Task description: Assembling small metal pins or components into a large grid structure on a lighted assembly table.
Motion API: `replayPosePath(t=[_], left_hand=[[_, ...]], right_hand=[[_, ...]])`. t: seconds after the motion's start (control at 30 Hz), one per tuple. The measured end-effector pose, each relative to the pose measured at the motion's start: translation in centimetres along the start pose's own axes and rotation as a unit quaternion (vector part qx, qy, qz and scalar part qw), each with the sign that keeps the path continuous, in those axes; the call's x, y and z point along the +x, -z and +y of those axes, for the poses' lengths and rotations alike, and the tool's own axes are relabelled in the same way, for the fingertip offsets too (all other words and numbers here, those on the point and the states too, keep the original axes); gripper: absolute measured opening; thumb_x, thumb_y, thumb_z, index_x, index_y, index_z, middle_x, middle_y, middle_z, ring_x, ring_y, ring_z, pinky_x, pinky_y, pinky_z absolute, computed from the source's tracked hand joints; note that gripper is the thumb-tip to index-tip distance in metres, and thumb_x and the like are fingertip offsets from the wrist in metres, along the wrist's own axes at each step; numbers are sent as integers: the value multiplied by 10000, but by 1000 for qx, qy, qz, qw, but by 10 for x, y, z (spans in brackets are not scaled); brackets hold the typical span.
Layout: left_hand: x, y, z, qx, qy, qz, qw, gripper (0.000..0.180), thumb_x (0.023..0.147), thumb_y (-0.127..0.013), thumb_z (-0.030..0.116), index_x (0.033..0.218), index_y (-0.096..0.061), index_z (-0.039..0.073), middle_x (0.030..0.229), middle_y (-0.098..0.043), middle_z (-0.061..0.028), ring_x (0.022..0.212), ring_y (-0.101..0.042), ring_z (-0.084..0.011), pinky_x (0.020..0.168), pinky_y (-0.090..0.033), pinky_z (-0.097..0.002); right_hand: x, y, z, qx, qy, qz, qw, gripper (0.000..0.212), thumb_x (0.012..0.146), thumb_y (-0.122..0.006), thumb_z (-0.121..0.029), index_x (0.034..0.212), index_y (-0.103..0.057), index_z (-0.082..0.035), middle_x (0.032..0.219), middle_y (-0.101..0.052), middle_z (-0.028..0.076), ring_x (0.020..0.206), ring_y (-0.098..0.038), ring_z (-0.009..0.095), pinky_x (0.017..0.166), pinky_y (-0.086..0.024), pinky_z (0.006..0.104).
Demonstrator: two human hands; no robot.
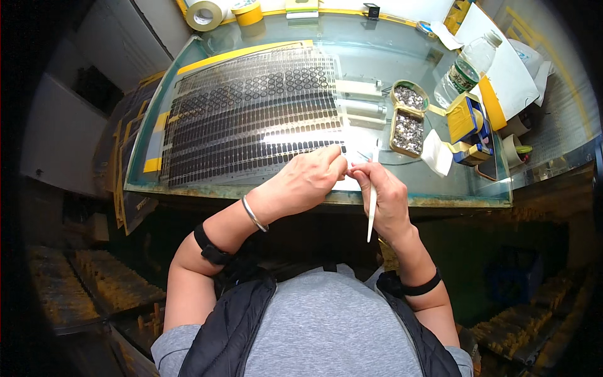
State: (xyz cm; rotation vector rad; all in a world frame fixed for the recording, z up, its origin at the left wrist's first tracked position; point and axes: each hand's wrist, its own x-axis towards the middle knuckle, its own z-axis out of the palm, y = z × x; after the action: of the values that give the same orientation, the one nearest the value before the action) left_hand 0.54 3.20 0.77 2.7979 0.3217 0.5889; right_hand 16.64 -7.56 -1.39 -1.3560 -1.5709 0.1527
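My right hand (391, 198) is closed round a slim tool with a white tapered handle (371, 220), held like a pen. The tool's working tip is too small to tell its kind. Beside it, my left hand (308, 179) is closed in a pinch, fingertips close to the right ones; what it holds, if anything, is hidden. Both hands are over the front edge of the glass-topped table (383, 50), at a brightly lit spot. Left of them lies a large clear sheet (251, 113) covered with rows of small black shapes, partly behind my left hand.
Two tins, one rounded (427, 99) and one squarer (393, 129), hold small bits. To their right are a white tissue (436, 154), a yellow-and-blue tape dispenser (461, 119) and a clear plastic bottle (482, 53). Tape rolls (204, 16) stand along the back.
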Motion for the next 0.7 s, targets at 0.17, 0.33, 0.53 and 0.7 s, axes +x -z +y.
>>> replayPosePath(t=[0.17, 0.33, 0.53, 0.7], left_hand=[[-4, -8, 0, -10, 33, 44, 998, 120, 871, -634, 58, 939, -552, 2, 851, -537, -133, 780, -596, -317, 687, -498, -399], [-17, -1, 7, -79, 66, 119, 988, 175, 872, -648, 73, 1033, -616, 11, 952, -613, -147, 847, -623, -320, 724, -511, -398], [-34, -2, 29, 44, 21, 139, 989, 249, 822, -702, 84, 1057, -666, 8, 1073, -649, -129, 938, -618, -297, 832, -505, -407], [-35, -10, 27, 33, 16, 159, 987, 224, 813, -693, 66, 1019, -671, -18, 1107, -656, -126, 1051, -624, -280, 838, -508, -390]], right_hand=[[0, 0, 0, -2, 15, 0, 1000, 113, 870, -673, -22, 960, -606, -12, 841, -666, 161, 761, -666, 339, 647, -516, 394], [0, 3, -1, 34, -9, -9, 999, 142, 811, -720, 6, 925, -636, -11, 884, -701, 151, 829, -699, 313, 697, -547, 364], [3, -2, -5, 18, -59, -2, 998, 130, 785, -750, 14, 874, -664, -26, 877, -736, 122, 966, -714, 274, 959, -500, 412], [7, -5, -11, -47, -6, -3, 999, 131, 759, -737, 32, 823, -645, -36, 775, -688, 109, 782, -674, 311, 928, -519, 442]])
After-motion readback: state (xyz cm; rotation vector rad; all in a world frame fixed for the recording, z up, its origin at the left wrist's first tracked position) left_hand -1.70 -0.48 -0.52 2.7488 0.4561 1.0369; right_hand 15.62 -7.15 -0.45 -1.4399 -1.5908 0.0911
